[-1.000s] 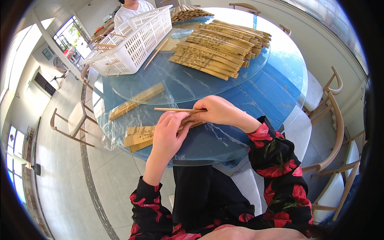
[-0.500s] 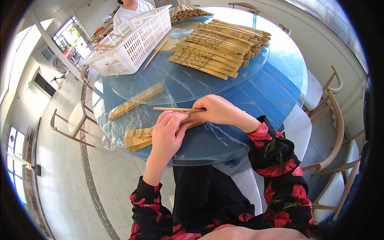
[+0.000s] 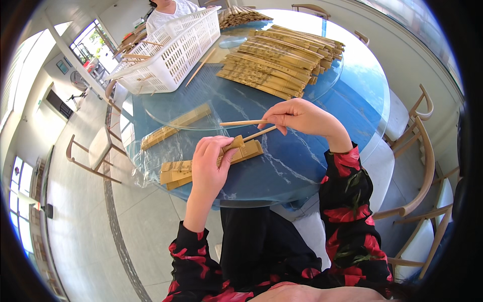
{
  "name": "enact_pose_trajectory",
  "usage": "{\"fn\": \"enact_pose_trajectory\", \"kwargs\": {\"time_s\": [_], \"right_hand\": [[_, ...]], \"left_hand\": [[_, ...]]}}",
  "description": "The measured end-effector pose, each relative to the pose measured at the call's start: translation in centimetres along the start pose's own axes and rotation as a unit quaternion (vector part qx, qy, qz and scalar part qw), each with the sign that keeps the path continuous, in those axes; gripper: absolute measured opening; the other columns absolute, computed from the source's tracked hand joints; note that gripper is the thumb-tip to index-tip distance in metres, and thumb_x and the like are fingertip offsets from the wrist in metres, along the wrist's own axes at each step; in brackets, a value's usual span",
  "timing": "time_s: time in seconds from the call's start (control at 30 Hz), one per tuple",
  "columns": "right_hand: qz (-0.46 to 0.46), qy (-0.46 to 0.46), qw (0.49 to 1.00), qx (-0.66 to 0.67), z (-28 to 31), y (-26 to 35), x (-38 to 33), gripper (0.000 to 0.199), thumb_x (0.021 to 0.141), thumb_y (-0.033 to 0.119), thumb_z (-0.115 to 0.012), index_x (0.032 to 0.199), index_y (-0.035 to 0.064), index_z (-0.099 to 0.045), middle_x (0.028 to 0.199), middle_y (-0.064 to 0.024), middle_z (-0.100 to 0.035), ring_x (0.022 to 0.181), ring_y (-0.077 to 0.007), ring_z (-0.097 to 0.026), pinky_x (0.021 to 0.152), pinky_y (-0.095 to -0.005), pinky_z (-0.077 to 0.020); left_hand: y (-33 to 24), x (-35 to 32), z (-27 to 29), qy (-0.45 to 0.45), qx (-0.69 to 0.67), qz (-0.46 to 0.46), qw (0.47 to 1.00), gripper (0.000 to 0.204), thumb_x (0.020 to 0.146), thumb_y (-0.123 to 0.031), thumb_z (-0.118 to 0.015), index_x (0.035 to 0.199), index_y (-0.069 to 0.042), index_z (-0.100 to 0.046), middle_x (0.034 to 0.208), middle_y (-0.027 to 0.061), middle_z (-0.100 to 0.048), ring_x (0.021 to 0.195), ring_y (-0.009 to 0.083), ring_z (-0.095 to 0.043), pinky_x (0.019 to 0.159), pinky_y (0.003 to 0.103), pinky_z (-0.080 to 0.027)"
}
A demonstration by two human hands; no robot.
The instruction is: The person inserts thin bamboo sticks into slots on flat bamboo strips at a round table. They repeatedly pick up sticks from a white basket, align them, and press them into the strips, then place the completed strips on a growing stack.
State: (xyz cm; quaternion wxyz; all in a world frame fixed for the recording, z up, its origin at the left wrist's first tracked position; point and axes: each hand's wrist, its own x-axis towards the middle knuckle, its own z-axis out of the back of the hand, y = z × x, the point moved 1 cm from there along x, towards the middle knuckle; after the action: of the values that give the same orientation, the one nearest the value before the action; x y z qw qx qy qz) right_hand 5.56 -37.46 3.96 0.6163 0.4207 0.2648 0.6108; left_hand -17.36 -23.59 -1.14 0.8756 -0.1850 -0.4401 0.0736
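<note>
Left of right hand [image 3: 306, 118], pinched stick [image 3: 240, 123] juts.

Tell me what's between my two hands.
In the head view, two wooden sticks: one pinched in the right hand, a lower one slanting from the tan packet in the left hand.

Along the near left edge of the round blue table [image 3: 297, 176] lies a flat stack of yellow-brown paper sleeves [image 3: 175, 173], fanned at its left end, with the left hand [image 3: 207, 162] over it pinching one raised sleeve [image 3: 234, 146]. A slim pale wooden chopstick [image 3: 259, 134] slants from that sleeve's right end up toward the right hand [image 3: 301, 119], which holds a second, nearly level chopstick [image 3: 240, 123] by its right end, above the table and clear of the stack.
</note>
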Motion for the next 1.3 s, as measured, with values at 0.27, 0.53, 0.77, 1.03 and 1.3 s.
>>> {"fn": "enact_pose_trajectory", "kwargs": {"time_s": [0.27, 0.53, 0.77, 1.03, 1.3], "right_hand": [[-0.065, 0.065, 0.992, -0.087, 1.5, 0.0, -1.0, 0.022, 0.099, 0.019, -0.06, 0.106, 0.0112, -0.079, 0.065, 0.001, -0.061, 0.062, -0.0085, -0.056, 0.06, -0.0265, -0.0438], [-0.074, 0.084, 0.987, -0.116, 1.0, -0.2, -0.7, 0.021, 0.1, 0.019, -0.061, 0.106, 0.0095, -0.079, 0.067, 0.0003, -0.062, 0.061, -0.009, -0.059, 0.059, -0.0259, -0.0454], [-0.075, 0.089, 0.983, -0.142, -0.7, -0.3, -0.2, 0.024, 0.097, 0.024, -0.06, 0.106, 0.0115, -0.077, 0.07, -0.0003, -0.066, 0.065, -0.0147, -0.062, 0.061, -0.031, -0.047], [-0.046, 0.048, 0.984, -0.166, -2.1, 0.3, -0.1, 0.021, 0.094, 0.02, -0.06, 0.104, 0.0087, -0.075, 0.079, -0.0085, -0.071, 0.074, -0.0266, -0.067, 0.069, -0.0383, -0.0506], [0.037, -0.048, 0.987, -0.148, -6.7, 0.6, 0.9, 0.02, 0.092, 0.014, -0.065, 0.109, 0.0044, -0.062, 0.083, -0.0148, -0.07, 0.085, -0.0374, -0.066, 0.072, -0.0476, -0.0491]], "left_hand": [[0.3, 0.0, 0.1, -0.026, -0.008, 0.003, 1.0, 0.022, 0.082, -0.001, -0.077, 0.102, -0.003, -0.068, 0.099, 0.0102, -0.071, 0.094, 0.03, -0.064, 0.084, 0.038, -0.052], [0.1, -0.1, 0.2, -0.014, -0.005, -0.004, 1.0, 0.025, 0.081, -0.001, -0.078, 0.104, -0.004, -0.067, 0.101, 0.0099, -0.07, 0.096, 0.0301, -0.064, 0.085, 0.038, -0.052], [-0.6, 0.1, -0.1, 0.027, -0.049, 0.062, 0.997, 0.025, 0.084, 0.0, -0.074, 0.107, -0.003, -0.066, 0.1, 0.0097, -0.066, 0.093, 0.0285, -0.063, 0.086, 0.036, -0.051], [0.6, -0.1, -0.5, 0.012, 0.024, 0.014, 1.0, 0.011, 0.087, 0.003, -0.066, 0.096, -0.003, -0.062, 0.093, 0.009, -0.065, 0.092, 0.0303, -0.062, 0.083, 0.039, -0.051], [-0.6, 0.3, -0.7, -0.017, 0.102, -0.066, 0.992, 0.009, 0.085, 0.002, -0.068, 0.09, -0.004, -0.063, 0.091, 0.0087, -0.066, 0.091, 0.0304, -0.063, 0.079, 0.039, -0.052]]}}
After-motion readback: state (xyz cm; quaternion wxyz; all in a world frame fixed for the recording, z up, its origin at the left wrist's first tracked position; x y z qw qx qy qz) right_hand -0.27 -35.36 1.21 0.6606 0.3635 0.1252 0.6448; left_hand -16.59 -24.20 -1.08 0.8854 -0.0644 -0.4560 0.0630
